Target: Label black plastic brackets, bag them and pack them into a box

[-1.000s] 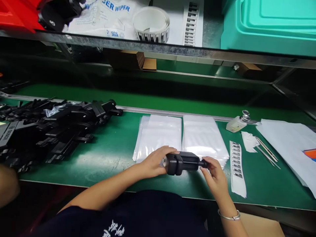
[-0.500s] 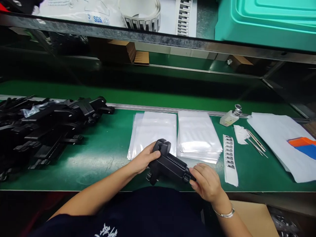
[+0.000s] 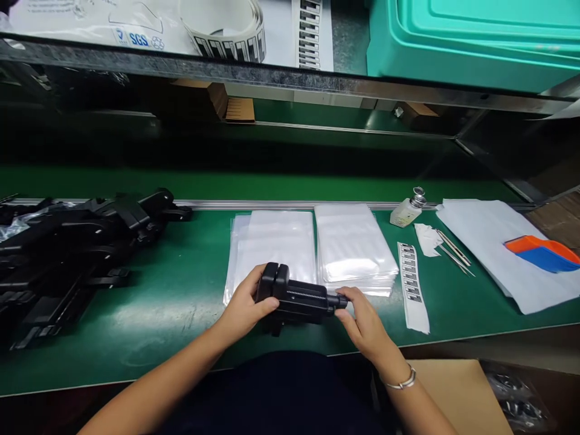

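Observation:
A black plastic device (image 3: 303, 301) with a ribbed bar and a narrow end piece is held level above the front of the green bench. My left hand (image 3: 243, 313) is closed round its wide, two-lobed end, thumb on the near side. At the other end, my right hand (image 3: 365, 326) pinches the narrow tip between thumb and fingers. Just behind the device lie two stacks of clear plastic bags, a left stack (image 3: 278, 238) and a right stack (image 3: 351, 235). The device's underside is mostly hidden.
Similar black devices (image 3: 81, 241) are heaped at the left. Rightward lie a label strip (image 3: 411, 284), a metal-topped bottle (image 3: 408, 208), tweezers (image 3: 455, 251) and white sheets (image 3: 493, 241) bearing an orange-and-blue item (image 3: 544, 254). A metal shelf edge (image 3: 272, 75) crosses above, with a teal bin (image 3: 453, 54).
The black device has turned from a slant to nearly level, its narrow end rising. Both hands keep hold of it; my right hand has shifted up and left. The camera view has moved too.

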`<state>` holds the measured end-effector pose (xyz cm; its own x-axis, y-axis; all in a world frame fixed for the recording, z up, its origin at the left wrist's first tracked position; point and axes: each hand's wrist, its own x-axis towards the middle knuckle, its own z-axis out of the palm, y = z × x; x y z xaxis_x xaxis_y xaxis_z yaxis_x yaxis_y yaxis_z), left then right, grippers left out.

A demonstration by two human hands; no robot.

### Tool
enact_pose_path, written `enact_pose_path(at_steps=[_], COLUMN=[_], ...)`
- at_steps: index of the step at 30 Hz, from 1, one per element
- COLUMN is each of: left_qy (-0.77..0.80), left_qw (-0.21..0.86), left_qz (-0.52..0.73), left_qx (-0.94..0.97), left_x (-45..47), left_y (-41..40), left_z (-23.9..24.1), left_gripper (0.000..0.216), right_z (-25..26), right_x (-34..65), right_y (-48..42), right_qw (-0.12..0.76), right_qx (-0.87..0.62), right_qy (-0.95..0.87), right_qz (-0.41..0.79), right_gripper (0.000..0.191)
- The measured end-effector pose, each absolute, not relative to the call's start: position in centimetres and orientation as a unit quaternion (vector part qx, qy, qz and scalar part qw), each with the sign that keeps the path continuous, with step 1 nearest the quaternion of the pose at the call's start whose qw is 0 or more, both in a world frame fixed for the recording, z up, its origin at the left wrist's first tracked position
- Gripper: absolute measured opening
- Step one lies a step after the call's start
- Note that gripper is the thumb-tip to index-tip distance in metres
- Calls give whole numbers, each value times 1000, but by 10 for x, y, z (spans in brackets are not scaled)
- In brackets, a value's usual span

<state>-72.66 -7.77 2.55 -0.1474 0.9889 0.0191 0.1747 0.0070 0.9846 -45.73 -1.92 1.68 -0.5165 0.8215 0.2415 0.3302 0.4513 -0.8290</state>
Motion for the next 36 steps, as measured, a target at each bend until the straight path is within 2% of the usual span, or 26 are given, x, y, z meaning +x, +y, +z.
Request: enact_pose_path(at_steps=[2,5,7,9,14,22,25,29,33,36], left_qy=[564,557,573,586,557,537,531,515,511,510], left_qw=[402,368,370,394,446,538,535,533,514,515], left_qz=[482,450,455,478,506,577,592,596,590,595], left_qx=[537,593,572,523,484,298,285,311,354,348], left_x=[-728,-729,-728,-726,-720,-706,-703,-701,-701,-702], left_y=[-79,-83,-83,-82,-76,-55,-51,-49,-49,-48], left_z=[26,28,28,27,25,22,20,15,10,9], left_gripper=[64,61,62,63,69,60,61,61,61,60], right_z=[19,19,18,17,18,10,0,-15,-17,-15], right_x=[-456,-457,-458,-458,-456,-465,-474,-486,-492,-491], right_y=[-19,-17,-16,-16,-17,-9,-11,-11,-7,-4], right_qw=[316,282,284,309,346,389,409,485,522,490], right_qx=[-363,-380,-389,-389,-393,-414,-429,-454,-465,-493], right_qy=[-806,-780,-762,-766,-777,-683,-637,-520,-510,-569], right_qz=[346,408,433,409,348,460,493,537,501,440], right_gripper=[31,41,40,32,28,36,32,28,28,36])
